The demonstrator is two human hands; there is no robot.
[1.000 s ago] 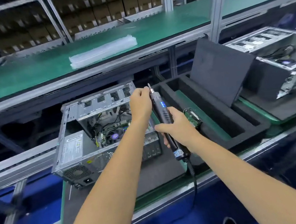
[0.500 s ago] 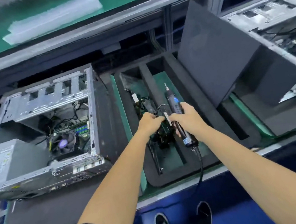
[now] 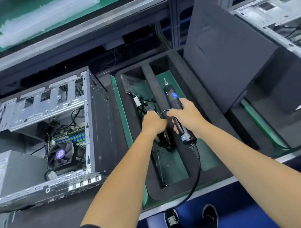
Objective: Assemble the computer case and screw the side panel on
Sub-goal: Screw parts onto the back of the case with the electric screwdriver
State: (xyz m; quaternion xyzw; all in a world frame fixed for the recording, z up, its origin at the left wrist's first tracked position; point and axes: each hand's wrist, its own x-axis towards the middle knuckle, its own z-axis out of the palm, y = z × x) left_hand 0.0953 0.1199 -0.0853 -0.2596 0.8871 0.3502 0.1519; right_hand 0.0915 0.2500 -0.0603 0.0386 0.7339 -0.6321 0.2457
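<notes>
Black foam tray (image 3: pixel 183 82) beside open computer case (image 3: pixel 57 137); side panel (image 3: pixel 221 47) leaning upright at right, well apart from case. Right hand (image 3: pixel 185 115) curled round electric screwdriver (image 3: pixel 176 110), long axis running away from body, bit pointing far. Left hand (image 3: pixel 153 123) clenched over dark small part in tray slot; contents of grip unclear. Panel nearer right hand. Judgement: fetching fasteners, panel not yet fitted.

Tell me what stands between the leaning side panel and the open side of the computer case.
The black foam tray lies between the side panel and the computer case, and over it both hands, the right hand gripping the electric screwdriver.
</notes>
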